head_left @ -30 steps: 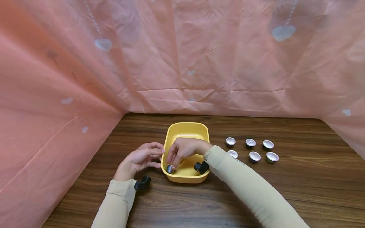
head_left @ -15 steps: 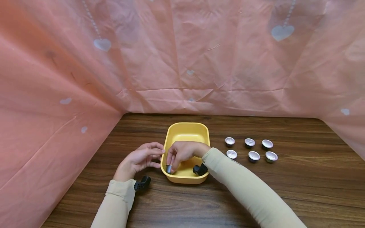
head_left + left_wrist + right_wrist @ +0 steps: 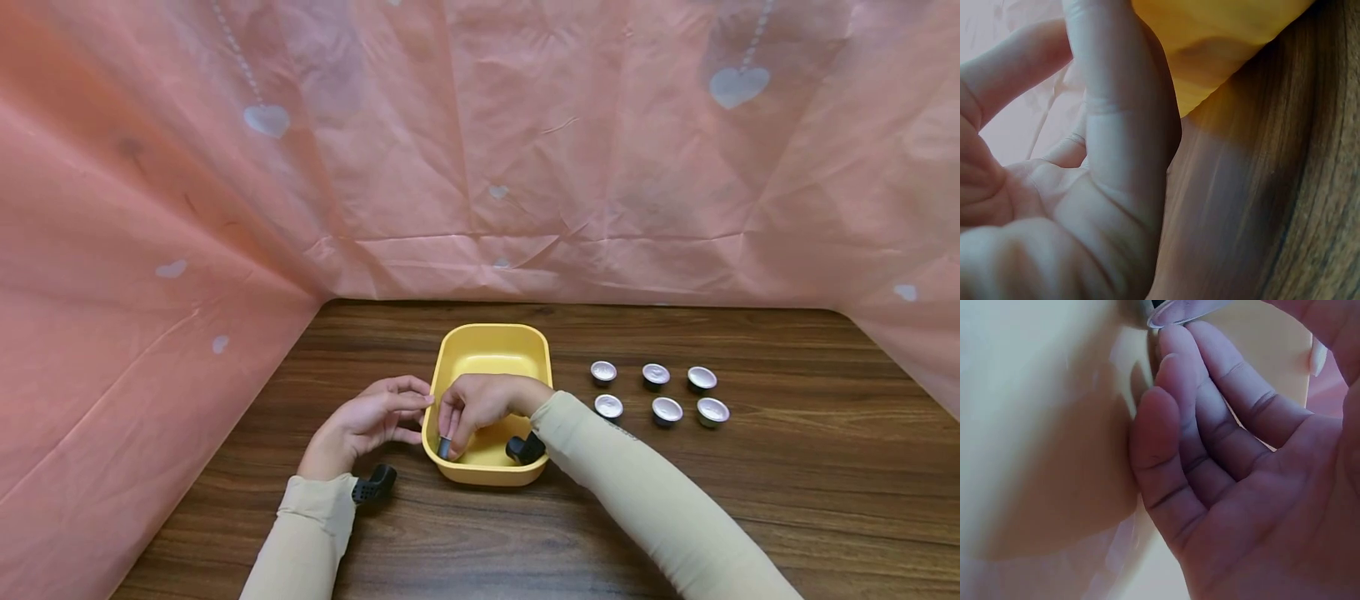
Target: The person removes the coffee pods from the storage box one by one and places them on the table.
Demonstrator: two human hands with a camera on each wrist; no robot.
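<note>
A yellow plastic basin [image 3: 487, 476] stands on the wooden table. My right hand [image 3: 486, 402] reaches into it and pinches a small dark coffee capsule [image 3: 444, 448] at the near left corner. In the right wrist view the foil rim of the coffee capsule [image 3: 1188, 309] shows at the fingertips, while most of its body is out of frame. My left hand [image 3: 365, 421] is beside the basin's left wall, its fingers loosely bent and fingertips at the rim. Left wrist view: the left hand [image 3: 1110, 144] holds nothing, with the yellow wall beyond.
Several foil-lidded capsules [image 3: 667, 411] stand in two rows on the table, right of the basin. My right sleeve [image 3: 645, 475] passes just in front of them. A pink curtain [image 3: 525, 167] with hearts hangs behind and along the left side.
My right hand has lowered the capsule slightly in the basin's near left corner, and less of it shows now. The left hand stays in place.
</note>
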